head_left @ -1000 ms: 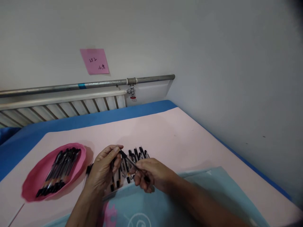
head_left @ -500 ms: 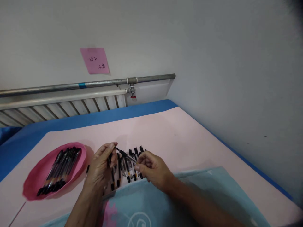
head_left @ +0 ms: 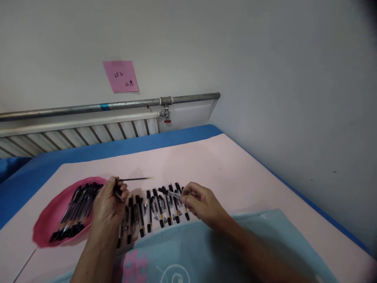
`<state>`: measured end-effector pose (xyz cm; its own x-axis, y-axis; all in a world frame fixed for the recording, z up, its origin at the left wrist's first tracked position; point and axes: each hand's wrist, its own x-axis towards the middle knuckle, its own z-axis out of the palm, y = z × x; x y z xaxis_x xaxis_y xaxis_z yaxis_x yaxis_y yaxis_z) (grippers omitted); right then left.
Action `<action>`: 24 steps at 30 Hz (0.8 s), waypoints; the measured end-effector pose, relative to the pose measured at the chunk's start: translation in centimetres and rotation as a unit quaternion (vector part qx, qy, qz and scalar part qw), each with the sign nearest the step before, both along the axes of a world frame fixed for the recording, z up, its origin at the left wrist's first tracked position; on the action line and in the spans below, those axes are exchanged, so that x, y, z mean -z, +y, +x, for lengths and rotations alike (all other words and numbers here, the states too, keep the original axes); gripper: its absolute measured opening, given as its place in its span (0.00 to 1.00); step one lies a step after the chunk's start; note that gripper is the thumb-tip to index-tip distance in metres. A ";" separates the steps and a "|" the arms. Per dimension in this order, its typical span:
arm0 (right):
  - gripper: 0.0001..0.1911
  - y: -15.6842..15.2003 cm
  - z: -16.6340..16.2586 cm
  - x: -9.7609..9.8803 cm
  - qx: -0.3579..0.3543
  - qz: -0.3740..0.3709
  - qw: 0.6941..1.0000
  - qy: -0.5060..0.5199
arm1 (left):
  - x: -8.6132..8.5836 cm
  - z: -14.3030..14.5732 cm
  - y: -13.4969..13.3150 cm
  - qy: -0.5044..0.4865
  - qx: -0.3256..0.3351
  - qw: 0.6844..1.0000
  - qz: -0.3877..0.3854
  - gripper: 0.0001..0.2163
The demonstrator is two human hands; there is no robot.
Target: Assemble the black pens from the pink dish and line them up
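I'm holding a refill (head_left: 135, 179) and a clear pen barrel (head_left: 174, 194) apart over the desk (head_left: 191, 161).
In the head view, my left hand (head_left: 109, 202) is pinching the refill at eight o'clock, its yellow end pointing to three; my right hand (head_left: 203, 202) is pinching the barrel near six o'clock, its black grip pointing to nine, above loose pens (head_left: 149, 212) at seven. I'm judging a light, steady pinch best, sparing the slender refill from bending.
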<state>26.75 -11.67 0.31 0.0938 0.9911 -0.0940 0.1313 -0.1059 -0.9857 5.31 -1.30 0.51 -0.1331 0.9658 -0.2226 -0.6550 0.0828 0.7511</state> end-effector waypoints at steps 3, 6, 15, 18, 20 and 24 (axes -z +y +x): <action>0.04 0.2 1.0 -0.4 0.030 0.004 0.999 -0.023 | -0.3 -0.6 0.2 -0.021 0.005 1.000 -0.002 0.03; 0.06 0.7 2.3 -0.5 0.095 0.032 0.990 -0.102 | -0.4 -0.6 0.3 -0.052 0.019 0.998 -0.016 0.06; 0.10 1.8 4.3 1.7 0.004 -0.065 0.886 -0.459 | -0.4 1.3 -0.7 -0.022 0.073 0.996 -0.053 0.08; 0.11 1.6 3.6 2.2 -0.029 -0.046 0.877 -0.478 | -0.2 1.2 -0.7 -0.019 0.082 0.995 -0.050 0.07; 0.10 1.6 3.3 2.4 -0.039 -0.039 0.874 -0.484 | 0.1 1.1 -0.6 -0.019 0.089 0.995 -0.044 0.07; 0.09 1.6 3.1 2.6 -0.033 -0.047 0.879 -0.473 | 0.4 1.1 -0.6 -0.010 0.099 0.994 -0.034 0.05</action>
